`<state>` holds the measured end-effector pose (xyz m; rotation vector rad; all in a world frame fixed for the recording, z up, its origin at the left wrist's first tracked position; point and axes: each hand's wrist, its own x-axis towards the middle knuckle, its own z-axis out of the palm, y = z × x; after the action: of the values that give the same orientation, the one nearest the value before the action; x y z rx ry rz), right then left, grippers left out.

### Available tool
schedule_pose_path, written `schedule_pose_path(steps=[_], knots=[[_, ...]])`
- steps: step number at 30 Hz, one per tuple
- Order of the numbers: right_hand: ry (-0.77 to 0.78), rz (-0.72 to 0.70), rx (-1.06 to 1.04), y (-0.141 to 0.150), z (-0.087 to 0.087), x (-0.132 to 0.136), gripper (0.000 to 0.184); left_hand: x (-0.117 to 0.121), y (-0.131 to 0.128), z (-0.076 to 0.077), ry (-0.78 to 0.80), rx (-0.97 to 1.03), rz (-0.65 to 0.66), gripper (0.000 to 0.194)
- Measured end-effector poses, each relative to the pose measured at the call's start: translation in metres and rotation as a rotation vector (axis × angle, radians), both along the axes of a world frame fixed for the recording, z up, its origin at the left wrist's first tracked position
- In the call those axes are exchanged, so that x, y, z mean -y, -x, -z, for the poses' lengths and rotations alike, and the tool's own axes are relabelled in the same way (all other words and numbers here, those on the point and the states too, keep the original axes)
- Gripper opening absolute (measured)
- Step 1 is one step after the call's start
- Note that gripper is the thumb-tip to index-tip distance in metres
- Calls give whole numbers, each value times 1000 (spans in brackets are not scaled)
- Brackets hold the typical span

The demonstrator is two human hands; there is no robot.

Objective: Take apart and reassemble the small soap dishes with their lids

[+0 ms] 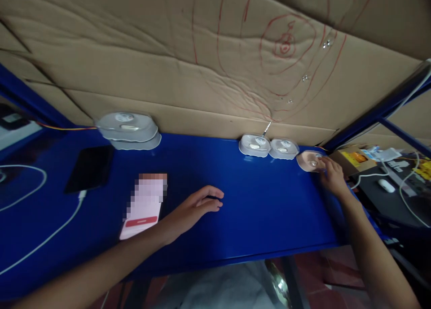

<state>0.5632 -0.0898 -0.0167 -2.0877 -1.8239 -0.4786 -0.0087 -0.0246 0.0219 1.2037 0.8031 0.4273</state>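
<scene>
On the right of the blue table, my right hand [332,174] has its fingers bent over the right end of a small beige oval container [309,161]. Its fingertips partly hide that end. Two grey oval containers with clear lids, one [255,146] and another [284,149], sit side by side just left of it against the cardboard. My left hand [200,202] is over the middle of the table, holding nothing, with thumb and fingers apart. Nearest to it is a phone [143,206] with a lit, partly blurred screen, close to my left forearm.
Stacked grey containers [129,128] with a clear lid stand at the back left. A black tablet [90,169] lies there, by a white cable [63,230]. The cardboard wall [215,67] bears red drawn rings. Beyond the right edge are a box [353,161] and a white mouse [386,185].
</scene>
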Motion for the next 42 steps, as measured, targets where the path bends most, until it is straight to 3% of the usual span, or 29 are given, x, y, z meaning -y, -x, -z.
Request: schedule_pose_path(steps=[5, 10, 13, 15, 17, 20, 23, 26, 29, 32, 36, 39, 42], knots=[[-19, 24, -36, -4, -3, -50, 54, -3, -1, 0, -54, 11, 23, 22], [34, -49, -47, 42, 1, -78, 52, -2, 2, 3, -95, 36, 66, 23], [-9, -65, -39, 104, -5, -92, 53, 1, 4, 5, -149, 19, 111, 26], [-53, -194, -59, 160, -12, -107, 54, 4, 4, 7, -245, -15, 125, 25], [38, -403, -40, 221, -16, -125, 58, 5, 4, 9, -440, -64, 92, 24], [158, -577, -31, 300, -16, -147, 66, 2, 7, 12, -784, -174, -22, 32], [152, -689, -77, 343, -13, -140, 55, -6, 11, 11, -970, -284, -158, 46], [115, -885, -145, 349, -15, -97, 34, -12, 14, 10, -1076, -368, -224, 65], [145, -1080, -219, 332, -22, -42, 31, -7, 14, 13, -1101, -382, -100, 88], [143, -1041, -310, 310, -26, -13, 33, 5, 12, 17, -1085, -336, 53, 101], [125, -800, -399, 287, -14, -37, 31, 13, 10, 17, -1200, -334, 183, 96], [149, -728, -382, 279, -6, -70, 29, 12, 9, 16, -1282, -320, 361, 94], [165, -688, -309, 281, -11, -78, 31, 12, 7, 15, -1246, -347, 459, 95]])
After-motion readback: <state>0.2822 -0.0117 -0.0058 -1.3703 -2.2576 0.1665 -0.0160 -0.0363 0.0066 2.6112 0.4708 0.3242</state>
